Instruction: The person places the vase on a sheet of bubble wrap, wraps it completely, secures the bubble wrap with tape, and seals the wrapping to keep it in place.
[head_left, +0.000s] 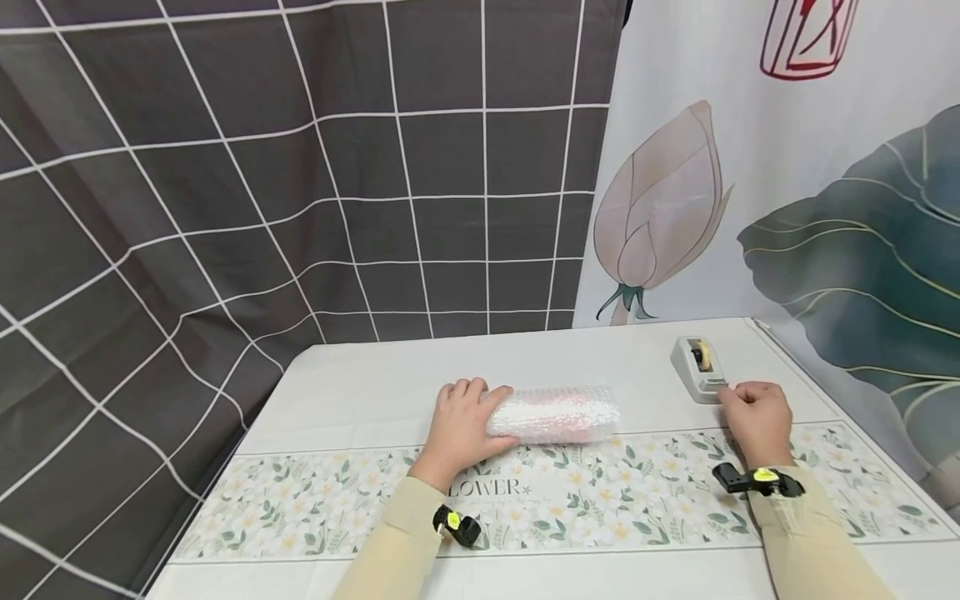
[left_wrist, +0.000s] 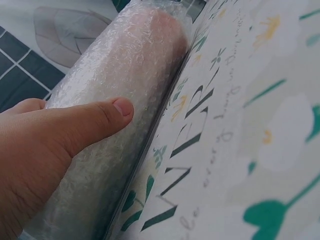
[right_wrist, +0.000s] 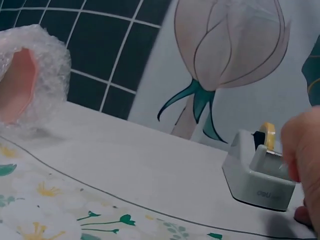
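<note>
A bubble-wrapped bundle lies lengthwise on the table, with something pinkish showing through the wrap. Its right end, in the right wrist view, reveals a pink rim inside the bubble wrap. My left hand grips the bundle's left end, thumb on the near side; its other fingers are mostly hidden in the left wrist view. A grey tape dispenser with a yellow-cored roll stands at the right. At its cutter end, my right hand pinches the tape's end between thumb and forefinger; the clear tape hardly shows.
A white tablecloth with a floral band covers the table. Behind it hang a dark gridded curtain and a white cloth with a flower print. The table's right edge runs just beyond the dispenser.
</note>
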